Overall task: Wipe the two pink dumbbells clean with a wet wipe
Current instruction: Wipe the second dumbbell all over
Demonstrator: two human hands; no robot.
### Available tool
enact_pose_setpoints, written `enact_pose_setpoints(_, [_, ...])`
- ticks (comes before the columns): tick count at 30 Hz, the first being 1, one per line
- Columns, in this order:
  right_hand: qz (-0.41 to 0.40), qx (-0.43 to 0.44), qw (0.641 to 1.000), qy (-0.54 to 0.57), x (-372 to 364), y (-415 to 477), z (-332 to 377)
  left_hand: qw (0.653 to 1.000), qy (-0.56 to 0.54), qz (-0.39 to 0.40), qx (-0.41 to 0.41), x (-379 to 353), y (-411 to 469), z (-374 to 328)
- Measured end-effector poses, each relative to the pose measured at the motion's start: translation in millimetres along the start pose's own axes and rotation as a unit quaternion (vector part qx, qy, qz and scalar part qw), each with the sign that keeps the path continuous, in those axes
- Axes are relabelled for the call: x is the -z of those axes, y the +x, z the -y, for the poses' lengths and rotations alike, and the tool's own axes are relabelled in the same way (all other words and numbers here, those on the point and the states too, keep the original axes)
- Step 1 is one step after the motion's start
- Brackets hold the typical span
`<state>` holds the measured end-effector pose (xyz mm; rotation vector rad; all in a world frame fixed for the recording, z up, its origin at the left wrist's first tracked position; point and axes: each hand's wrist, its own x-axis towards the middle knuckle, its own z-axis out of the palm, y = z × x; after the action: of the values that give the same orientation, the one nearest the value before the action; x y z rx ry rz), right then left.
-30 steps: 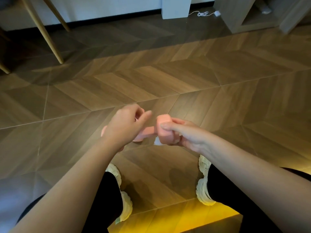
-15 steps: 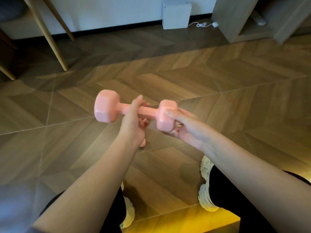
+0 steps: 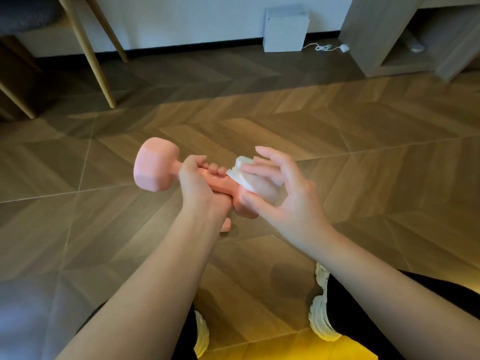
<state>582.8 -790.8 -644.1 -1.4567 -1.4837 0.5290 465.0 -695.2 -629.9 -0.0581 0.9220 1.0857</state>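
My left hand (image 3: 197, 183) is wrapped around the handle of a pink dumbbell (image 3: 155, 165), holding it up above the floor, roughly level. My right hand (image 3: 283, 193) presses a white wet wipe (image 3: 246, 175) over the dumbbell's right head, thumb below and fingers spread on top. Only a small pink end of the second dumbbell (image 3: 226, 224) shows on the floor below, behind my left wrist; the rest of it is hidden.
Wooden herringbone floor (image 3: 337, 141) all around. Chair legs (image 3: 88, 55) stand at the far left, a white box (image 3: 285, 28) with a cable against the wall, a grey cabinet (image 3: 389, 35) at the far right. My white shoes (image 3: 322, 320) are below.
The dumbbell was lifted from near the floor and is now higher. My right hand shifted from gripping its right head to pressing the wipe over it with fingers spread.
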Motion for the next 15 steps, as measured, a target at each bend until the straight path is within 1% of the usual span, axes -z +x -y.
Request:
enact_pose_setpoints(1, [0.008,0.0,1.0,0.015,2,0,2,1.0,-0.007,0.001,0.004,0,-1,0])
enact_pose_setpoints(3, [0.015,-0.045,0.991,0.127,7,3,7,1.0,-0.02,0.008,0.009,-1,-1,-1])
enact_pose_setpoints(4, [0.002,-0.092,0.977,0.192,11,8,9,1.0,-0.024,0.012,0.009,-3,-1,-1])
enact_pose_setpoints(5, [-0.015,-0.157,0.958,0.24,15,13,9,0.999,-0.026,0.017,0.01,-3,-1,-2])
enact_pose_setpoints(6, [-0.013,-0.238,0.932,0.273,19,17,9,0.999,-0.028,0.022,0.009,-4,-1,-3])
enact_pose_setpoints(7, [0.021,-0.319,0.895,0.31,23,21,7,0.999,-0.027,0.027,0.009,-5,-1,-4])
enact_pose_setpoints(8, [0.085,-0.38,0.854,0.345,26,23,5,0.999,-0.024,0.033,0.009,-5,-2,-4])
enact_pose_setpoints(9, [0.16,-0.41,0.821,0.364,27,23,3,0.999,-0.016,0.04,0.009,-5,-2,-3])
enact_pose_setpoints(10, [0.218,-0.419,0.8,0.372,26,20,1,0.999,-0.006,0.047,0.01,-5,-3,-2])
enact_pose_setpoints(11, [0.243,-0.42,0.79,0.375,24,18,1,0.998,0.005,0.055,0.011,-5,-3,-1])
enact_pose_setpoints(15, [0.217,-0.402,0.769,0.447,24,15,-1,0.997,0.026,0.074,0.005,-5,-5,2])
